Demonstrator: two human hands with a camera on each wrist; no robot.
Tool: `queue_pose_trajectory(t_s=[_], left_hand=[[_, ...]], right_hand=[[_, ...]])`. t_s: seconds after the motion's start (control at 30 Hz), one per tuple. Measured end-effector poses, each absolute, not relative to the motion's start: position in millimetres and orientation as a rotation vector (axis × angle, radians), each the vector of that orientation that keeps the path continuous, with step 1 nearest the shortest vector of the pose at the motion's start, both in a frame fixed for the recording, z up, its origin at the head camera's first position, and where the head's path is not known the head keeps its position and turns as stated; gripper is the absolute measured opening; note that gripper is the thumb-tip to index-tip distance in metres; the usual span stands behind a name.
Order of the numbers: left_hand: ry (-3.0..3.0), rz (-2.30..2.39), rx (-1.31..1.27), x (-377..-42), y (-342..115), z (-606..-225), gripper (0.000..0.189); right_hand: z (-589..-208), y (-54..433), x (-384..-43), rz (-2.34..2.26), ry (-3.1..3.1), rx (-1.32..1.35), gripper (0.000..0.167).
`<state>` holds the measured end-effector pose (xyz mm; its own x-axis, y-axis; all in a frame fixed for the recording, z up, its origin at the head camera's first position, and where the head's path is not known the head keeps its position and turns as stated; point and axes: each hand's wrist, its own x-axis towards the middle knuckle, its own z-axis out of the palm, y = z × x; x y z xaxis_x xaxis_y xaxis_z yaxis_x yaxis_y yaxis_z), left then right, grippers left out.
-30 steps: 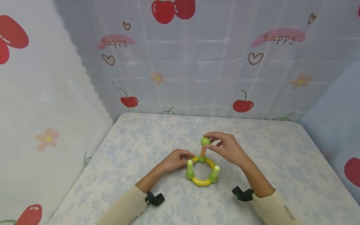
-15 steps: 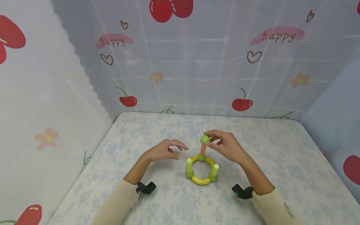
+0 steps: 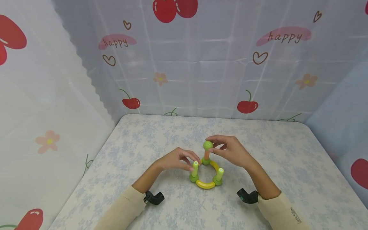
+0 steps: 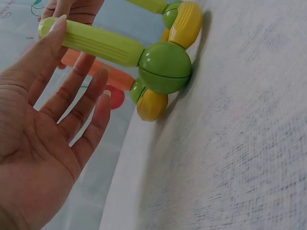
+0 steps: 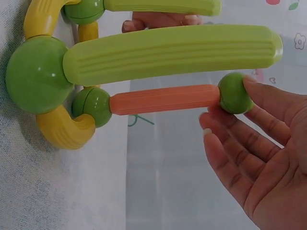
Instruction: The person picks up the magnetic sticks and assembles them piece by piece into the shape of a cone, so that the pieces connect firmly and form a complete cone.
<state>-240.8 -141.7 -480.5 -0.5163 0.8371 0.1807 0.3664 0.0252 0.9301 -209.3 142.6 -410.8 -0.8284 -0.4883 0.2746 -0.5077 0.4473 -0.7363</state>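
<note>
A ring of curved yellow pieces (image 3: 205,185) joined by green balls (image 3: 218,181) lies on the table. Two light green rods rise from its near balls, and an orange rod (image 5: 165,99) stands on the far one. My left hand (image 3: 175,159) has thumb and fingers around the upper part of the left green rod (image 4: 103,45), which leans slightly. Between thumb and fingers, my right hand (image 3: 230,150) pinches the green ball (image 5: 235,93) capping the orange rod. The right green rod (image 3: 219,174) stands untouched nearest the camera in the right wrist view.
The table (image 3: 143,134) has a pale blue floral cover. White curtains (image 3: 189,64) with cherry prints hang behind and at the left side. Black wrist cameras (image 3: 154,198) sit at both cuffs.
My left hand let go of the ring's left side, lifted away to the left, then came back to the left green rod, tilting it. The right hand stays on the ball, slightly lower and left.
</note>
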Motion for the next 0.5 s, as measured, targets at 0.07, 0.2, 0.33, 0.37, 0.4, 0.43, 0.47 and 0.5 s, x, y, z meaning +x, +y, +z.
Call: queue_pose_trajectory(t_s=[0.07, 0.2, 0.33, 0.37, 0.4, 0.43, 0.47, 0.5], left_hand=[[1.923, 1.521, 1.197, -239.6, -139.0, -482.8, 0.022], [2.002, 1.557, 1.111, -237.3, -134.4, -486.1, 0.021], [2.026, 1.578, 1.054, -235.2, -131.5, -487.2, 0.022], [2.028, 1.579, 1.048, -234.8, -131.1, -487.1, 0.022], [2.027, 1.58, 1.041, -234.2, -130.8, -486.8, 0.022], [2.025, 1.582, 1.039, -233.8, -130.7, -486.4, 0.022], [2.023, 1.582, 1.038, -233.3, -130.5, -485.9, 0.022], [2.021, 1.583, 1.037, -233.0, -130.2, -485.5, 0.022]], right_hand=[[-410.1, 142.2, -208.2, 1.379, -2.66, 0.942, 0.037], [-408.4, 140.6, -206.8, 1.38, -2.671, 0.985, 0.036], [-407.5, 139.3, -205.3, 1.362, -2.667, 1.025, 0.038], [-407.4, 139.1, -204.9, 1.357, -2.666, 1.037, 0.039], [-407.6, 138.9, -204.7, 1.352, -2.668, 1.048, 0.039], [-407.6, 138.7, -204.4, 1.348, -2.674, 1.057, 0.04], [-407.5, 138.4, -204.2, 1.347, -2.678, 1.069, 0.04], [-407.6, 138.3, -204.1, 1.345, -2.687, 1.077, 0.041]])
